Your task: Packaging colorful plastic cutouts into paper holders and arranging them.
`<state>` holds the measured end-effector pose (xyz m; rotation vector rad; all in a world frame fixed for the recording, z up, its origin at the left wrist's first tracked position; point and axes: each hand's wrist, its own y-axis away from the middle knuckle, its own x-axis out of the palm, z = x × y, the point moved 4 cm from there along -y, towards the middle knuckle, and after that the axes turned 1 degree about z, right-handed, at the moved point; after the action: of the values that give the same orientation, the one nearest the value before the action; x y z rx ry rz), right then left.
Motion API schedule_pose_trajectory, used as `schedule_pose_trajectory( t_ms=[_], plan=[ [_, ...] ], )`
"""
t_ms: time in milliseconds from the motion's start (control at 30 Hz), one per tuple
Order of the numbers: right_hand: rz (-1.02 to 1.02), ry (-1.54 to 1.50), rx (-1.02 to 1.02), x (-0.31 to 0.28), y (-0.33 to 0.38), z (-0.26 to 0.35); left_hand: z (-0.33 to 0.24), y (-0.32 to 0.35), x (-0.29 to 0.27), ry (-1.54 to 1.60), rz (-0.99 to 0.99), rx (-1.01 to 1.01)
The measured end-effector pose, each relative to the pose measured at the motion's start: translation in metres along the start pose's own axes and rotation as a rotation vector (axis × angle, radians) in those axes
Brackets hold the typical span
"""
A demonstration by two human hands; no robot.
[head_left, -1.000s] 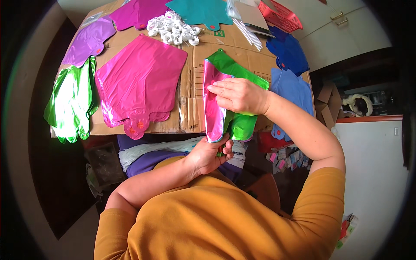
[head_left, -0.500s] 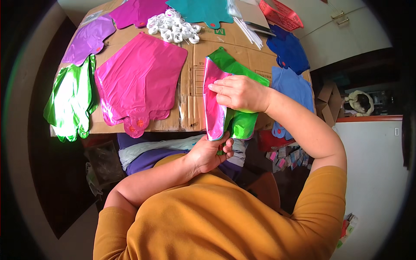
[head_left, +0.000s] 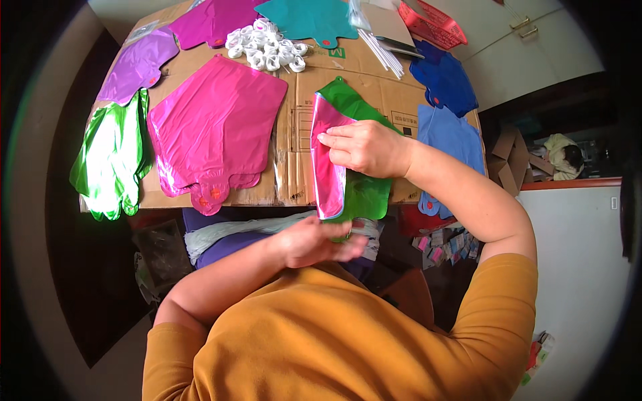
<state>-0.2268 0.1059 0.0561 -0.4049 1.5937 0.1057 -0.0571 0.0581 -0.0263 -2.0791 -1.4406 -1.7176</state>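
A pink foil balloon (head_left: 326,167), flat and folded over along one side, lies on top of a flat green foil balloon (head_left: 369,194) at the table's front edge. My right hand (head_left: 368,148) is closed on the pink one, its fingertips bent against the foil and the thumb hidden. Just below the balloons' lower end, my left hand (head_left: 311,242) is smeared by motion. Its fingers look stretched out and apart, with nothing seen in them.
Left of my hands lie a stack of pink foil balloons (head_left: 217,127) and shiny green ones (head_left: 110,157). Farther back are white ribbon coils (head_left: 267,47), white sticks (head_left: 381,53) and a red basket (head_left: 435,23). Blue balloons (head_left: 451,144) line the right edge. White strands (head_left: 247,230) hang across my lap.
My left hand has let go of the balloons' lower end and drawn slightly down and left. My right hand has shifted a little left with the pink foil.
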Motion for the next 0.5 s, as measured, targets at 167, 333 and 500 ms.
schedule_pose_trajectory(
  t_ms=[167, 333, 500],
  plan=[
    [-0.008, 0.020, 0.017, -0.001, 0.005, 0.000, -0.089, 0.067, 0.026, -1.465, 0.009, 0.037],
    [-0.192, 0.047, -0.024, 0.002, 0.003, 0.000, -0.154, 0.036, 0.026, -1.848, -0.299, 1.108],
    [0.018, -0.035, 0.061, 0.006, 0.008, 0.000, -0.160, 0.012, 0.003, -2.084, -0.176, 1.138]
  ],
)
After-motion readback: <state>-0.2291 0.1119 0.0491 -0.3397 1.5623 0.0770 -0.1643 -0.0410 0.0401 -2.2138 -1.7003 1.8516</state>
